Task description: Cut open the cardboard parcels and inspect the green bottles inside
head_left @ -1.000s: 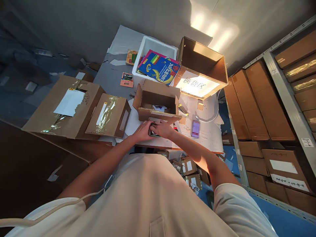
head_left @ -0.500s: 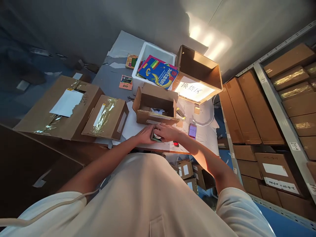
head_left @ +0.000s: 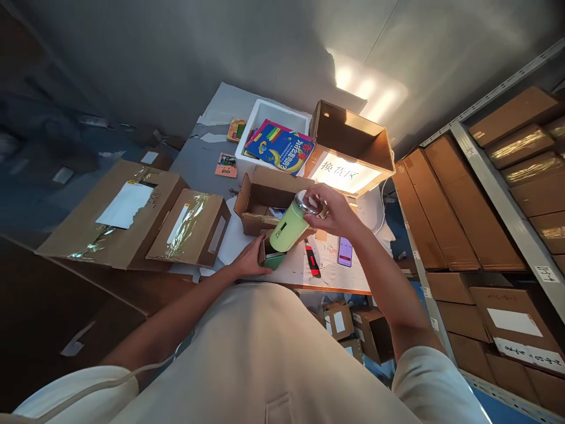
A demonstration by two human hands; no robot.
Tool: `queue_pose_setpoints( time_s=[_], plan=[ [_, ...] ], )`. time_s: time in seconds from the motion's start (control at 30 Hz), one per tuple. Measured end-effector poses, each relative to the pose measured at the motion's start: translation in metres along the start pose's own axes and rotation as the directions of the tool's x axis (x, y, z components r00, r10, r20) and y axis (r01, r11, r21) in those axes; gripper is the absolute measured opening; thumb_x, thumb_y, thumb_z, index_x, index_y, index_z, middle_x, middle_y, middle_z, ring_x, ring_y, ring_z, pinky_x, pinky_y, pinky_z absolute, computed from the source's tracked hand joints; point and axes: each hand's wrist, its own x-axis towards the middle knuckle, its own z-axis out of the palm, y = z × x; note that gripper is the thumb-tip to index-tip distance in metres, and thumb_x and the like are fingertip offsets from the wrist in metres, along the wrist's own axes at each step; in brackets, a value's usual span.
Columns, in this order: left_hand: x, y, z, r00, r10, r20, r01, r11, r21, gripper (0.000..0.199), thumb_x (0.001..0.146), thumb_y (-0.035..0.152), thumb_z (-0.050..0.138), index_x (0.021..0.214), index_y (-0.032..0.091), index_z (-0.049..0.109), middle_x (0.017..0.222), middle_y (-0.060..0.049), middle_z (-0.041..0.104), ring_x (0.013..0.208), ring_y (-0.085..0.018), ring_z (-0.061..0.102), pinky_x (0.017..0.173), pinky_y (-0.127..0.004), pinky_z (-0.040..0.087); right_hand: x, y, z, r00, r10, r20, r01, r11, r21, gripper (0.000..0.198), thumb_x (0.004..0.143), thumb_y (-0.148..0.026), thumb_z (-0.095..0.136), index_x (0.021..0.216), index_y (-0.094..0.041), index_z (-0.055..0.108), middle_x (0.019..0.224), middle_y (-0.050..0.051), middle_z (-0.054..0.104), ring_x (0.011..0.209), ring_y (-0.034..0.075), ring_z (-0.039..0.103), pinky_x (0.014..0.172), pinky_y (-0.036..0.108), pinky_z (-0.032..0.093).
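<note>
A light green thermos bottle (head_left: 288, 229) with a silver lid is tilted above a small green box (head_left: 274, 261). My right hand (head_left: 329, 207) grips it by the lid, fingers closed around the metal. The box is held near the table's front edge by my left hand (head_left: 252, 258), its fingers wrapped on the left side. The bottle's lower end is at the box's open top; whether any of it is still inside I cannot tell. Just behind stands an open cardboard box (head_left: 255, 221) with some paper in it, partly covered by the bottle.
On the table (head_left: 291, 275) lie a red and black box cutter (head_left: 312, 259) and a lit phone (head_left: 345, 252). A white foam box (head_left: 256, 121) holds books (head_left: 280, 147) beside a labelled carton (head_left: 344, 171). Taped cartons (head_left: 188, 227) stand left; shelves of boxes (head_left: 470, 200) are right.
My right hand has lifted up and to the right, drawing the thermos bottle out of the small box. My left hand has stayed on the box, slightly lower left. The box cutter is now uncovered.
</note>
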Motion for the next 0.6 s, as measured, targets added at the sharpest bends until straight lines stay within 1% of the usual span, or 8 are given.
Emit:
queue_pose_setpoints(
  time_s=[0.07,0.13,0.2,0.27,0.33,0.4,0.5,0.6],
  plan=[
    [-0.005,0.019,-0.010,0.985,0.022,-0.172,-0.019,1.000,0.016,0.123,0.047,0.050,0.084,0.145,0.014,0.020,0.149,-0.025,0.028,0.140,-0.043,0.025,0.110,-0.060,0.028,0.006,0.005,-0.014,0.988,0.058,-0.142,-0.050,0.997,0.065,0.023,0.079,-0.030,0.064,0.099,-0.026,0.054,0.084,0.000,0.053,0.069,0.014,0.044,0.067,0.031,0.042],
    [-0.005,0.044,-0.019,0.925,0.069,-0.373,-0.066,0.998,0.021,0.118,0.051,0.050,0.083,0.146,0.016,0.021,0.154,-0.023,0.020,0.144,-0.041,0.013,0.115,-0.060,0.019,0.013,0.014,-0.021,0.961,0.123,-0.249,-0.082,0.983,0.167,0.024,0.079,-0.032,0.065,0.099,-0.025,0.055,0.083,-0.001,0.052,0.068,0.013,0.044,0.068,0.031,0.042],
    [0.002,0.071,-0.024,0.893,0.072,-0.445,-0.118,0.990,-0.076,0.112,0.054,0.047,0.083,0.145,0.022,0.024,0.154,-0.018,0.022,0.144,-0.037,0.018,0.115,-0.056,0.022,0.021,0.023,-0.021,0.931,0.189,-0.311,-0.102,0.956,0.273,0.025,0.077,-0.034,0.067,0.097,-0.025,0.055,0.085,-0.001,0.053,0.071,0.014,0.045,0.069,0.031,0.043],
    [0.016,0.091,-0.025,0.899,0.001,-0.438,-0.153,0.938,-0.311,0.103,0.059,0.045,0.082,0.143,0.026,0.026,0.149,-0.016,0.034,0.138,-0.032,0.035,0.110,-0.051,0.034,0.027,0.030,-0.016,0.905,0.255,-0.342,-0.124,0.924,0.361,0.026,0.077,-0.037,0.067,0.096,-0.025,0.055,0.090,0.000,0.055,0.076,0.014,0.047,0.071,0.031,0.044],
    [0.030,0.102,-0.024,0.895,-0.106,-0.434,-0.153,0.840,-0.520,0.093,0.060,0.044,0.081,0.138,0.025,0.033,0.140,-0.016,0.047,0.127,-0.028,0.050,0.103,-0.047,0.044,0.029,0.036,-0.012,0.877,0.330,-0.349,-0.157,0.884,0.441,0.028,0.077,-0.042,0.067,0.096,-0.025,0.055,0.095,0.001,0.056,0.081,0.015,0.050,0.071,0.030,0.046],
    [0.038,0.104,-0.021,0.890,-0.184,-0.418,-0.141,0.760,-0.635,0.084,0.058,0.044,0.082,0.129,0.024,0.042,0.130,-0.014,0.056,0.117,-0.026,0.058,0.098,-0.044,0.048,0.025,0.041,-0.009,0.873,0.390,-0.293,-0.183,0.820,0.543,0.035,0.077,-0.051,0.064,0.100,-0.026,0.054,0.103,0.002,0.057,0.088,0.017,0.053,0.071,0.031,0.048],
    [0.036,0.101,-0.018,0.940,-0.194,-0.280,-0.088,0.655,-0.750,0.070,0.061,0.056,0.078,0.118,0.023,0.054,0.114,-0.011,0.066,0.106,-0.027,0.063,0.091,-0.042,0.052,0.013,0.048,-0.009,0.912,0.387,-0.135,-0.198,0.704,0.682,0.052,0.076,-0.066,0.055,0.113,-0.030,0.051,0.117,0.004,0.055,0.100,0.021,0.055,0.075,0.037,0.052],
    [0.028,0.101,-0.014,0.978,-0.183,-0.097,0.011,0.517,-0.856,0.068,0.064,0.071,0.067,0.109,0.021,0.063,0.100,-0.011,0.071,0.100,-0.031,0.066,0.081,-0.042,0.055,0.003,0.055,-0.008,0.920,0.387,-0.056,-0.210,0.610,0.765,0.058,0.073,-0.067,0.058,0.119,-0.033,0.050,0.118,0.005,0.056,0.100,0.022,0.058,0.077,0.040,0.053]
  ],
)
